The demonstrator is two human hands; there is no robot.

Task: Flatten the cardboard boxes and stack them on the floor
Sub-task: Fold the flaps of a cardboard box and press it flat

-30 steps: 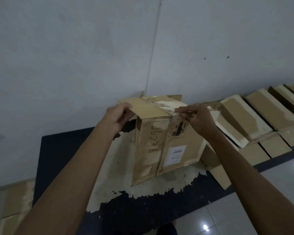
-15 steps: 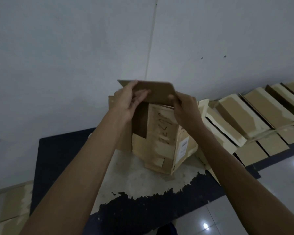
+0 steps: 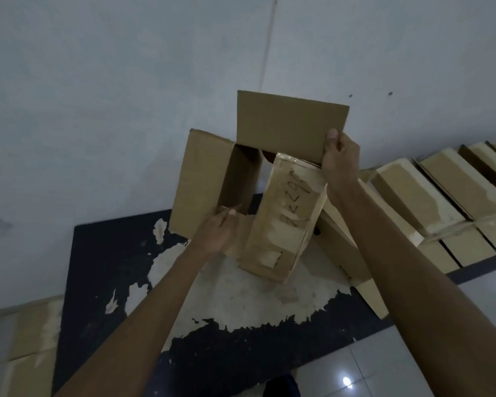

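Observation:
A brown cardboard box [image 3: 281, 224] with handwriting on one panel is held in the air in front of the wall, its end open toward me and its flaps spread. My right hand [image 3: 340, 160] pinches the raised upper flap [image 3: 289, 124] at its right corner. My left hand [image 3: 216, 232] grips the lower near flap at the box's bottom edge. A wide flap [image 3: 198, 179] hangs out to the left. The dark inside of the box shows between the hands.
Flattened and folded cardboard boxes [image 3: 430, 193] lie in a row along the wall at the right. More cardboard [image 3: 26, 339] lies at the lower left. Below is a dark floor patch with worn paint [image 3: 241, 296] and glossy tiles [image 3: 413, 353].
The box has been tipped so its open end faces me. The top flap is now swung upward in my right hand, and my left hand dropped from the top flap to the lower flap.

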